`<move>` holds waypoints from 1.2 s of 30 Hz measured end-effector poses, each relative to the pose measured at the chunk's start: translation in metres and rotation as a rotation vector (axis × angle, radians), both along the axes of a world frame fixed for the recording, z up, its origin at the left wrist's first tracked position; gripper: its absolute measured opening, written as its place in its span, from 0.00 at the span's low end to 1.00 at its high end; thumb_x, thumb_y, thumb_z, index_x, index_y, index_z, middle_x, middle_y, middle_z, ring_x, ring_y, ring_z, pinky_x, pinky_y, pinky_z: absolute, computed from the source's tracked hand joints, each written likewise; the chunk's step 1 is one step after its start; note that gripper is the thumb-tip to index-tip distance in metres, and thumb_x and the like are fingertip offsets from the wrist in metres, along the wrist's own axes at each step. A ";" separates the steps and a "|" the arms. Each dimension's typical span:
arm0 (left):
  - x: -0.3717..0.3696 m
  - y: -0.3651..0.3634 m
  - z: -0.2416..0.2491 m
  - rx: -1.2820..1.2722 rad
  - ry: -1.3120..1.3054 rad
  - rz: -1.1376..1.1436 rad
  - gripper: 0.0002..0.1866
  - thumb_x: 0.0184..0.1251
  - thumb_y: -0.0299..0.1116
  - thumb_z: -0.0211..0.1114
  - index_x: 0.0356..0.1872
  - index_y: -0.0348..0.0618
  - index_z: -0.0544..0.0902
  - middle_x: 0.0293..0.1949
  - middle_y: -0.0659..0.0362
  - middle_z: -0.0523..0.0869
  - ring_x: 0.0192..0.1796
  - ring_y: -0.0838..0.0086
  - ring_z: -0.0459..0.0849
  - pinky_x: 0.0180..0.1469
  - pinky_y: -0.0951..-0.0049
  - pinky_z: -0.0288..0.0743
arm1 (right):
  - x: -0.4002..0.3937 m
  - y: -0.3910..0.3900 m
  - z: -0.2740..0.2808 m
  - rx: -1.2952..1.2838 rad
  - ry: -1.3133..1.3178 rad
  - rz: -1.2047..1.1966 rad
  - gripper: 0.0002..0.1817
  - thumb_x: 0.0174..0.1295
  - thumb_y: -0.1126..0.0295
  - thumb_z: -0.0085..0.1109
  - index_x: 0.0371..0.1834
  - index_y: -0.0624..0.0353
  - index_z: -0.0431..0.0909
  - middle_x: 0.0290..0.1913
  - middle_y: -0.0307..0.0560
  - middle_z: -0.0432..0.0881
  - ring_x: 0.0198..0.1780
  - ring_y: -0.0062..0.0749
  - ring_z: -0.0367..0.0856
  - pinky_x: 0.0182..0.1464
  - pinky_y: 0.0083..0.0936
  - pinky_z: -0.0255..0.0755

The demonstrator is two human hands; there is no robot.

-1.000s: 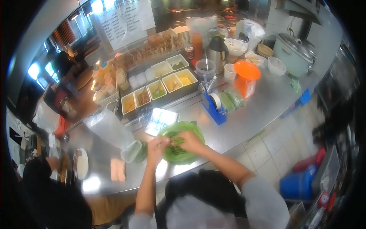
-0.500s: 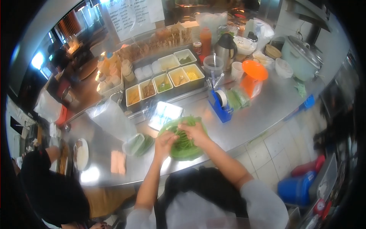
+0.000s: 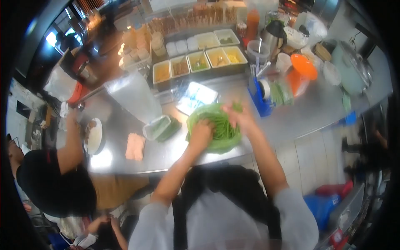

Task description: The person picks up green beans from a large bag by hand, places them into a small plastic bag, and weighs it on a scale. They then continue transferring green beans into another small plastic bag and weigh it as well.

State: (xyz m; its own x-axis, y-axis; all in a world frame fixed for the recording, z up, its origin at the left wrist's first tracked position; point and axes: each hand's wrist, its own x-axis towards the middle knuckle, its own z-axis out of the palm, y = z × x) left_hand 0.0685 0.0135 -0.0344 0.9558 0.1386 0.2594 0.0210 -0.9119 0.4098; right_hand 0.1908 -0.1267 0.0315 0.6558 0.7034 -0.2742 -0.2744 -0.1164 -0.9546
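A green bowl (image 3: 221, 146), or a bowl lined with green plastic, holds cut green vegetables (image 3: 225, 128) near the counter's front edge. My left hand (image 3: 202, 132) reaches into its left side, fingers curled down among the vegetables and partly hidden. Over the bowl's right rim, my right hand (image 3: 241, 116) is blurred, with a bit of green at its fingertips. Left of the bowl lie a clear container (image 3: 156, 127) and a green bag (image 3: 170, 130). Behind it is a white and blue packet (image 3: 197, 98).
Food trays (image 3: 199, 61) stand at the back. A blue tape dispenser (image 3: 261, 99) and an orange funnel-like item (image 3: 303, 67) are to the right. A pink cloth (image 3: 135, 146) and a white plate (image 3: 93, 136) lie left, beside a person in black (image 3: 54, 179).
The view has shifted, so the counter items appear farther right and higher. My hands have moved apart: the left is in the vegetables, the right over the right rim.
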 end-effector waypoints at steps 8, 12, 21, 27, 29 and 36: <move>-0.002 0.003 0.020 -0.065 -0.053 -0.015 0.10 0.50 0.23 0.59 0.36 0.38 0.78 0.37 0.52 0.79 0.45 0.58 0.75 0.46 0.60 0.66 | -0.033 0.009 -0.031 -0.348 -0.898 0.129 0.20 0.46 0.78 0.56 0.45 0.55 0.80 0.39 0.57 0.81 0.41 0.49 0.79 0.45 0.36 0.72; -0.005 0.004 0.024 -0.074 -0.011 -0.015 0.12 0.50 0.23 0.59 0.38 0.38 0.77 0.38 0.50 0.80 0.45 0.57 0.75 0.47 0.59 0.65 | -0.031 0.009 -0.030 -0.446 -0.928 0.174 0.21 0.42 0.81 0.54 0.43 0.57 0.80 0.39 0.57 0.80 0.42 0.50 0.78 0.46 0.36 0.71; -0.010 0.022 0.031 -0.144 -0.169 0.003 0.07 0.50 0.23 0.61 0.32 0.36 0.83 0.30 0.48 0.82 0.34 0.56 0.81 0.40 0.63 0.74 | -0.030 0.012 -0.026 -0.366 -1.028 0.150 0.18 0.42 0.80 0.55 0.40 0.59 0.81 0.38 0.52 0.80 0.40 0.47 0.79 0.45 0.36 0.71; -0.014 0.025 0.055 -0.238 -0.077 0.181 0.05 0.49 0.23 0.62 0.28 0.34 0.82 0.31 0.46 0.82 0.32 0.55 0.81 0.36 0.64 0.74 | -0.034 0.016 -0.014 -0.337 -1.082 0.118 0.18 0.40 0.82 0.54 0.38 0.59 0.81 0.38 0.49 0.80 0.39 0.46 0.79 0.42 0.35 0.72; -0.015 0.028 0.051 -0.303 -0.078 0.133 0.06 0.51 0.27 0.65 0.30 0.36 0.82 0.23 0.53 0.81 0.27 0.64 0.80 0.33 0.69 0.73 | -0.034 0.014 -0.013 -0.321 -1.082 0.103 0.18 0.40 0.83 0.54 0.38 0.59 0.81 0.37 0.48 0.80 0.38 0.46 0.79 0.42 0.35 0.72; -0.009 0.034 0.046 -1.466 0.083 0.180 0.06 0.59 0.30 0.64 0.27 0.39 0.81 0.31 0.62 0.81 0.35 0.79 0.77 0.39 0.76 0.70 | -0.040 0.020 -0.021 -0.047 -0.774 0.006 0.13 0.46 0.79 0.58 0.38 0.61 0.82 0.41 0.49 0.82 0.41 0.40 0.80 0.46 0.28 0.71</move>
